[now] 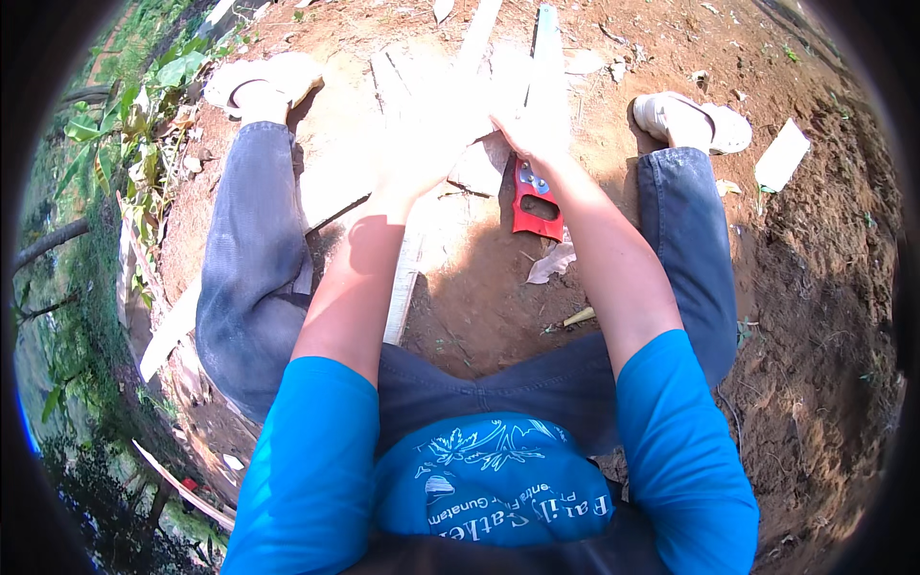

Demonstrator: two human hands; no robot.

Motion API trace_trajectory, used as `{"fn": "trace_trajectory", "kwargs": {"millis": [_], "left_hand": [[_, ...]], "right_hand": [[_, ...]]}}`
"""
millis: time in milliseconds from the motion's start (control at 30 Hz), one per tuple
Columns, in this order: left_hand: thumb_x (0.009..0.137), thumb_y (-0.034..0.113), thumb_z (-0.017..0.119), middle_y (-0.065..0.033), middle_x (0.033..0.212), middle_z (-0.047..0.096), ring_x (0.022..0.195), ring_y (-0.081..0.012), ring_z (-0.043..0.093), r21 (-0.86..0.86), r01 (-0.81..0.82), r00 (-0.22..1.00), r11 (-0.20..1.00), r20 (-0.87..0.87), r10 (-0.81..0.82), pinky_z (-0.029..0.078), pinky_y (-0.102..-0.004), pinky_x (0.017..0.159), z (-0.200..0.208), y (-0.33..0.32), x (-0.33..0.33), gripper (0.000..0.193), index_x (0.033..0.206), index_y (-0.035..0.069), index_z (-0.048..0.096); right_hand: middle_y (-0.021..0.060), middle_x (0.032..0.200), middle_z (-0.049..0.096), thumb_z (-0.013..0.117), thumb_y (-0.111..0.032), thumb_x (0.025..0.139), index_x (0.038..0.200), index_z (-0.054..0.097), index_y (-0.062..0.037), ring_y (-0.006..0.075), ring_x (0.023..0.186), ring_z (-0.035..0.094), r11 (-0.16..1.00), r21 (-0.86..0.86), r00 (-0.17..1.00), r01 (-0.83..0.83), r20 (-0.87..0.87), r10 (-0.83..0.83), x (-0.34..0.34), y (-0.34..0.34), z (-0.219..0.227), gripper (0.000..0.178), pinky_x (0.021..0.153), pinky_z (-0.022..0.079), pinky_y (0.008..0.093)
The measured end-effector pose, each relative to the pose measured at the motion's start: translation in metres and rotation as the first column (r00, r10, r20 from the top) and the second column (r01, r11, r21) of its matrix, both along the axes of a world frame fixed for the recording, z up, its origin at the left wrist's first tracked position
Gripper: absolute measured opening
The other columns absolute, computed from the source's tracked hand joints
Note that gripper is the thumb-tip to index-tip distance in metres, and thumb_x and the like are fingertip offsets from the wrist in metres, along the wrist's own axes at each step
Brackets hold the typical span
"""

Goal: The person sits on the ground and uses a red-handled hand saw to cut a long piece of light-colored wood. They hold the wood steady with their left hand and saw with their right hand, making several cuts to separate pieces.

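Note:
Strong glare washes out the area between my feet. My left hand [426,149] is over a pale wooden strip [402,297] that runs away from me; its fingers are lost in the glare. To its right, my right hand [539,142] lies over a hand saw with a red handle [537,213]. The thumb stretches out to the left, while the other fingers are bleached by the light. Nothing fills the handle's grip hole. Beyond the hand, the saw's blade [546,48] points away; whether the hand touches it is unclear.
My shoes [692,123] stand wide apart on brown soil. A dry leaf [553,264] lies below the saw handle, with a small yellowish piece [579,316] nearer me. At right is a pale flat piece [782,156]. Green plants [96,144] line the left.

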State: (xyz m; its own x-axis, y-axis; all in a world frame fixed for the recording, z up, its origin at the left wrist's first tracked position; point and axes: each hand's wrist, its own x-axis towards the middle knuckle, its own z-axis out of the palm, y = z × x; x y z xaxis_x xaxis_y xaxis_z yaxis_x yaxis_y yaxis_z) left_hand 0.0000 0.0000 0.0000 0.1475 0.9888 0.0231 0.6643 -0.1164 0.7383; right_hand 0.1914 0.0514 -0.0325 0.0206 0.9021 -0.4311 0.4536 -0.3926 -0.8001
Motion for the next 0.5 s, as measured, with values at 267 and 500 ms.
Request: {"fn": "trace_trajectory", "kwargs": {"millis": [267,500], "left_hand": [[0.097,0.043,0.062,-0.0070,0.125,0.069,0.119,-0.0291,0.060,0.172,0.097,0.989,0.980,0.097,-0.115,0.044,-0.0467,0.104,-0.061,0.013,0.011,0.037,0.124,0.020,0.072],[0.096,0.049,0.059,-0.0070,0.131,0.065,0.125,-0.0292,0.054,0.277,0.152,0.985,0.949,-0.116,-0.124,0.038,-0.0503,0.109,-0.062,0.014,0.011,0.044,0.128,0.021,0.069]], "right_hand": [[0.0036,0.077,0.068,0.071,-0.042,0.091,0.100,0.071,-0.0073,0.0141,0.074,0.065,0.922,0.372,0.903,-0.109,0.424,-0.065,0.023,-0.010,-0.038,0.036,0.070,0.050,0.0302],[0.0025,0.072,0.069,0.071,-0.050,0.088,0.076,0.075,-0.0109,0.0136,0.073,0.064,0.930,0.292,0.757,-0.221,0.653,-0.025,0.044,0.002,-0.086,0.041,0.071,0.050,0.0311]]}}
